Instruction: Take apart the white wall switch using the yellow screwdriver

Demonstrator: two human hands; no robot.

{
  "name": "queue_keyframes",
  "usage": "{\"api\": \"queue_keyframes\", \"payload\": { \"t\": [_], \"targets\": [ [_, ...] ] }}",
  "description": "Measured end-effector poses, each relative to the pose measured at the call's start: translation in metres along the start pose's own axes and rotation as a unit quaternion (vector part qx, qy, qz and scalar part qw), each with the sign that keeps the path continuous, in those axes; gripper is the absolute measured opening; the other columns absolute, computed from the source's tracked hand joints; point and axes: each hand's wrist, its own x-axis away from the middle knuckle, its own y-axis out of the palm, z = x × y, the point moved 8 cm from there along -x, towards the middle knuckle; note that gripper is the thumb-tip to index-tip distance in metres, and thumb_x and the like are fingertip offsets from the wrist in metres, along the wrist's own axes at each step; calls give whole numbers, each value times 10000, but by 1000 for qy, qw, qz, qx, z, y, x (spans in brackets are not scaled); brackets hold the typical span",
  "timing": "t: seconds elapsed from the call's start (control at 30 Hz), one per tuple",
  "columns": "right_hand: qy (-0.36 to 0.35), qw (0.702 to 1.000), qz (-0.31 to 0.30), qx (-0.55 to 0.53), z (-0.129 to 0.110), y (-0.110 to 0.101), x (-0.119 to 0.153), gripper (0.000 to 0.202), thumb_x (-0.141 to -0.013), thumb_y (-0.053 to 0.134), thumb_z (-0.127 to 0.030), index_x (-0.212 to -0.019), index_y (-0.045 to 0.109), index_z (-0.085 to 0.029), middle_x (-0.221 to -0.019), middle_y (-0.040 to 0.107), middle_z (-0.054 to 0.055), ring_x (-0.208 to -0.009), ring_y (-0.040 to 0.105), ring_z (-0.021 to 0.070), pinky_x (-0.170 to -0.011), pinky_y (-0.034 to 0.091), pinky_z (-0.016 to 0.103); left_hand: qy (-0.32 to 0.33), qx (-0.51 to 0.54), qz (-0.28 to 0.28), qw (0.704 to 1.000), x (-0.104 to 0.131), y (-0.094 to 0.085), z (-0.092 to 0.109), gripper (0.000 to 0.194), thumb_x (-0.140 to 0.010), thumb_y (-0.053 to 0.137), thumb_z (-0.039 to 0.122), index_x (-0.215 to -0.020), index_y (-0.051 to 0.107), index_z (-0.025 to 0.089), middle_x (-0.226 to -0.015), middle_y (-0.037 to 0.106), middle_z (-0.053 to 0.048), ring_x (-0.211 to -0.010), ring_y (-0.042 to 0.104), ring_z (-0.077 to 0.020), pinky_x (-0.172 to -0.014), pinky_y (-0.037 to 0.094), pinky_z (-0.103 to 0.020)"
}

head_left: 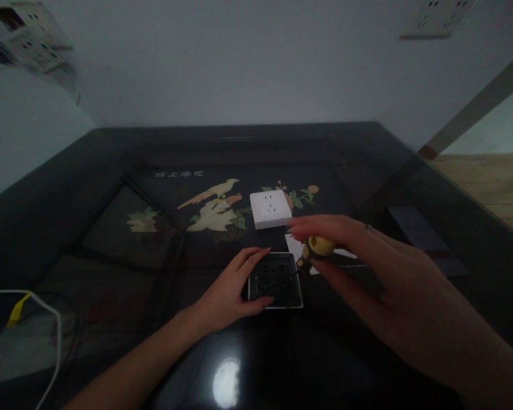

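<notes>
A socket panel with a white rim lies with its dark inner side up near the middle of the black table. My left hand grips its left side, thumb at the lower edge and fingers at the upper edge. In my right hand is a screwdriver with a yellow and black handle, held between thumb and fingers. Its tip points left at the panel's right part; whether it touches a screw is too small to tell. Just behind, a white socket lies face up.
White paper lies partly under my right hand. A dark flat object rests at the right. A white cable with a yellow tag runs at the left. Wall sockets show at the upper right and upper left.
</notes>
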Motion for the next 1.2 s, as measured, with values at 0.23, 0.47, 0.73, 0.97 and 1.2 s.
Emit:
{"api": "queue_keyframes", "payload": {
  "t": [0.23,0.47,0.73,0.97,1.2],
  "targets": [
    [-32,992,91,79,-5,-7,3,111,-895,606,-192,-994,656,-204,-941,645,56,-810,658,167,-694,565,269,8,-11,3,1000,2,0,-1,757,-819,675,323,-1464,285,254,-1449,365,-125,-1340,405,-326,-1133,351,-542],
    [-22,999,-4,26,-2,-3,1,372,-904,462,-29,-1230,554,-184,-1292,624,74,-1182,600,164,-985,508,283,6,-6,0,1000,1,-1,1,727,-826,667,314,-1451,304,239,-1437,375,-117,-1328,422,-307,-1132,363,-517],
    [-34,994,87,49,-2,-2,0,162,-917,575,-174,-1052,649,-227,-927,660,36,-815,666,157,-715,573,267,14,-14,5,1000,1,0,0,734,-821,677,317,-1448,305,230,-1441,366,-125,-1338,406,-309,-1137,356,-509],
    [-31,999,-8,-15,-1,2,0,331,-923,499,-91,-1229,540,-209,-1308,606,77,-1185,596,187,-958,532,315,13,-9,7,1000,1,0,0,726,-824,677,301,-1446,307,247,-1433,371,-112,-1330,415,-300,-1138,357,-496],
    [-39,993,98,48,1,-2,0,247,-876,635,-148,-1107,629,-237,-929,654,29,-814,662,162,-758,579,284,12,0,3,1000,1,0,0,717,-824,680,322,-1438,315,260,-1429,376,-114,-1324,414,-315,-1122,361,-532]
  ]
}}
